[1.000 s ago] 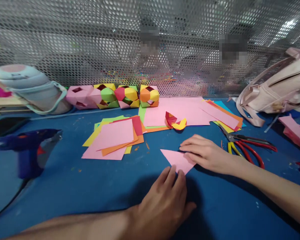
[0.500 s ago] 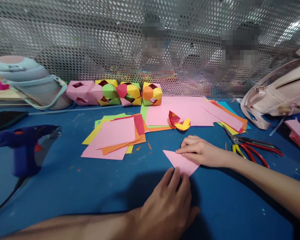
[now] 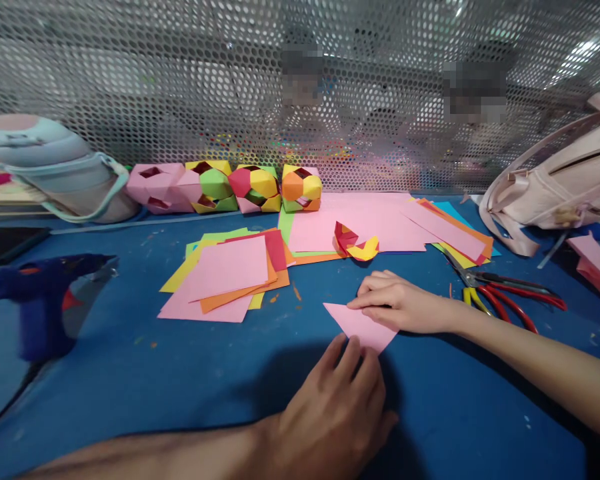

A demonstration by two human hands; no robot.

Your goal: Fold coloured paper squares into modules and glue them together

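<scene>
A: Grip?
B: Left hand: fingers loosely curved, slightly spread, thumb well apart; fingertips touch the near edge of the pink paper triangle. Right hand: fingers partly bent, close together, resting on the paper's far side. Cannot tell whether it pinches any.
A: Surroundings?
B: Paper stack to the left, glue gun beyond it. Red-and-yellow folded piece just past the right hand; red-handled tools beside that forearm. The right hand hides part of the triangle.
A: Triangle's position?
B: Flat on the blue table, between both hands, one point projecting leftward.
</scene>
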